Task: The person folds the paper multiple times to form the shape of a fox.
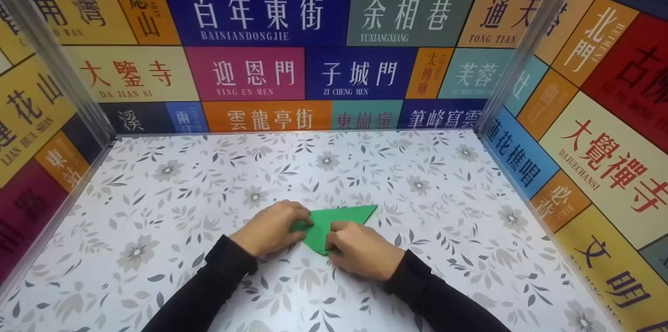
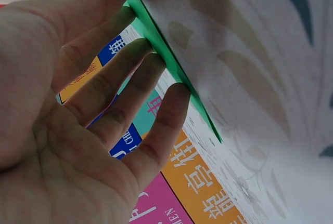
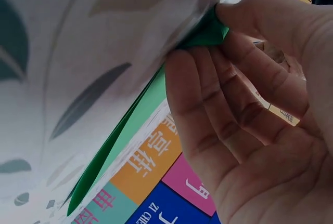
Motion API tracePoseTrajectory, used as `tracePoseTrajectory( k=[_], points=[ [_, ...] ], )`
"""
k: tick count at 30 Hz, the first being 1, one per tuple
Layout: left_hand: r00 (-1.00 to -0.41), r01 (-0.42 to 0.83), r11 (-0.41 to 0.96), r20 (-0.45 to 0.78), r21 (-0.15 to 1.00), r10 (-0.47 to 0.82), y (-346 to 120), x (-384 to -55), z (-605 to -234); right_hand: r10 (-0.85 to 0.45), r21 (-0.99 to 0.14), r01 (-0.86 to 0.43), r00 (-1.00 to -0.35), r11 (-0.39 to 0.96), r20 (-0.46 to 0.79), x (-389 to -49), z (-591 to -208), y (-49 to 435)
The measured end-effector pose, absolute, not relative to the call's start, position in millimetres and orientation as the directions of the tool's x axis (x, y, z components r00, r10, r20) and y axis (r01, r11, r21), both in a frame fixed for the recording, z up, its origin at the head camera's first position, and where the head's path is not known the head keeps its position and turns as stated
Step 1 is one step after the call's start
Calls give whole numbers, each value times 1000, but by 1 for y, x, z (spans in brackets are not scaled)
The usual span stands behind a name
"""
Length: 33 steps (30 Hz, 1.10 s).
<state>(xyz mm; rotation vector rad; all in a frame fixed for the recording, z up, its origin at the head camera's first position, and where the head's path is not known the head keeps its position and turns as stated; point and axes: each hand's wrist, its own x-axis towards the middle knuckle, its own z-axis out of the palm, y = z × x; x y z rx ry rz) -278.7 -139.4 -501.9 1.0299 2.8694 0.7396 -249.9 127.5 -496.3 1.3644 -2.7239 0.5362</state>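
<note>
A sheet of green paper [image 1: 339, 217], folded into a pointed shape, lies on the table in front of me. My left hand [image 1: 274, 227] rests on its left end; in the left wrist view its fairly straight fingers [image 2: 169, 109] touch the green paper [image 2: 166, 52] along the edge. From the near side, my right hand [image 1: 362, 248] pinches the paper's lower corner between thumb and curled fingers. That pinched corner of green paper [image 3: 208, 30] shows a small fold in the right wrist view, and loose layers stretch away from it. The right hand partly covers the paper in the head view.
The table [image 1: 209, 180] has a white cover printed with grey leaves and flowers. Panels of colourful Chinese place-name signs rise at the back [image 1: 250, 73], the left and the right [image 1: 600, 154]. Clear corner strips [image 1: 503, 60] join them. Both forearms wear black sleeves [image 1: 198, 285].
</note>
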Motion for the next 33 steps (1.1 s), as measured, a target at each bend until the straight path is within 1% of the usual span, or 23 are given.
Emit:
tracePoseTrajectory(
  k=[2,8,14,24,27,33],
  points=[
    [-786,599,674,153,432,600,-139,-278,-502,-765,-278,-784,-612,555,201,-250,-496,127],
    [-786,597,675,149,433,599,-139,-278,-501,-753,-310,-776,-620,549,220,-250,-495,128],
    [-789,592,675,144,441,597,-139,-278,-501,-760,-332,-788,-602,518,243,-254,-494,129],
    [-793,584,677,137,447,594,-140,-279,-503,-761,-423,-787,-585,449,281,-262,-491,133],
    [-790,588,674,141,448,596,-140,-279,-503,-756,-447,-777,-591,442,280,-263,-490,134],
    [-789,593,676,145,438,597,-141,-279,-503,-745,-487,-740,-623,463,238,-263,-488,133]
  ],
)
